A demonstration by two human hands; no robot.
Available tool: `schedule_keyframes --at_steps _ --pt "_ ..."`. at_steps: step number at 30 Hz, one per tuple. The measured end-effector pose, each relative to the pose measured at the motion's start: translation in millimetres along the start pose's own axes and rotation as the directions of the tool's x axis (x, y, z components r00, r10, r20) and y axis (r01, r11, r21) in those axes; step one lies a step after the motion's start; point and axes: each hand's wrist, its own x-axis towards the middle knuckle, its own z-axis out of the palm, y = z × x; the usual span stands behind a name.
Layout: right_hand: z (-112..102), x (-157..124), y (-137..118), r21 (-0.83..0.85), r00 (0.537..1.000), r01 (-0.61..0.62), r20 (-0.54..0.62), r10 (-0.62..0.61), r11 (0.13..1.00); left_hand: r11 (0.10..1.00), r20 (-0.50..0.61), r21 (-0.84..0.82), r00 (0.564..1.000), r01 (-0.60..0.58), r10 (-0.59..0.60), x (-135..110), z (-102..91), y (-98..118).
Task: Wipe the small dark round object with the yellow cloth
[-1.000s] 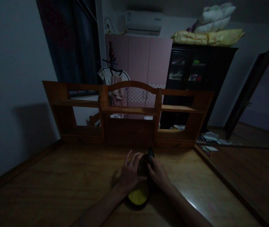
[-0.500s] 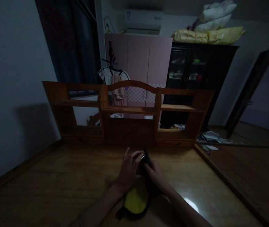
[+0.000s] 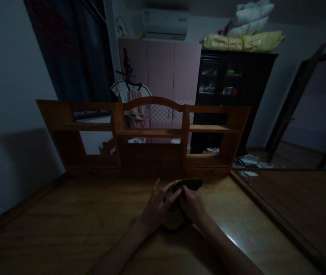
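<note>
Both hands meet over a small black and yellow object (image 3: 188,184) in the middle of a wooden desk (image 3: 74,221). My left hand (image 3: 157,208) rests on its left side with the fingers spread. My right hand (image 3: 192,204) grips its right side with curled fingers. A yellowish lower part of the object (image 3: 173,222) shows between my wrists. The room is dim and I cannot make out what the object is.
A wooden shelf unit (image 3: 148,133) stands along the back of the desk. Behind it are a pink wardrobe (image 3: 160,72), a dark glass cabinet (image 3: 231,84) with bedding (image 3: 241,40) on top, and clothes on a hanger (image 3: 131,95). A doorway (image 3: 309,107) opens at right.
The object has been turned: less yellow shows below my hands and a flat black part now sticks out to the right above them. The view has shifted slightly to the right.
</note>
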Motion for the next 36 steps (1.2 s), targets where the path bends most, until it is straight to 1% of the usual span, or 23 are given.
schedule_keyframes --at_steps 2,3,5,7,9,13,16,19,26,30,33,36 --pt "0 -2 4 -0.109 0.998 0.065 0.016 -0.064 0.992 1.000 0.005 0.003 1.000 -0.004 0.004 0 0.3 1" --pt "0 -3 5 -0.141 0.998 0.069 0.016 -0.067 0.988 1.000 0.004 0.003 1.000 -0.005 0.005 -1 0.3 1" --pt "1 -4 2 -0.146 1.000 0.015 0.000 -0.015 0.989 1.000 0.005 -0.002 1.000 0.011 -0.011 -3 0.6 1" --pt "2 -3 -2 -0.083 0.998 -0.067 -0.010 0.066 0.994 0.999 0.008 -0.025 0.999 0.046 -0.045 -5 1.6 0" --pt "1 -1 -8 0.021 0.993 -0.115 0.004 0.115 0.993 0.994 0.011 -0.058 0.995 0.096 -0.095 -7 3.2 -1" --pt "-1 3 -13 0.207 0.987 -0.154 0.074 0.142 0.966 0.968 0.053 -0.102 0.973 0.231 -0.227 -10 5.5 -2" --pt "-2 3 -14 0.275 0.981 -0.187 0.094 0.167 0.943 0.951 0.055 -0.123 0.959 0.282 -0.278 -9 5.7 -1" --pt "-3 3 -16 0.313 0.983 -0.183 0.091 0.162 0.932 0.939 0.029 -0.137 0.948 0.317 -0.316 -8 6.0 2" --pt "7 2 -14 0.304 0.982 -0.166 0.133 0.131 0.938 0.900 0.044 -0.146 0.912 0.410 -0.408 -4 3.7 6" --pt "10 2 -10 0.306 0.986 -0.126 0.147 0.084 0.944 0.900 0.054 -0.139 0.911 0.413 -0.410 -3 3.1 5" --pt "7 3 -12 0.324 0.990 -0.093 0.135 0.051 0.942 0.900 0.048 -0.131 0.910 0.415 -0.412 -4 4.0 5" --pt "1 6 -15 0.361 0.990 -0.097 0.130 0.053 0.928 0.900 0.034 -0.143 0.911 0.412 -0.412 -5 4.4 6"
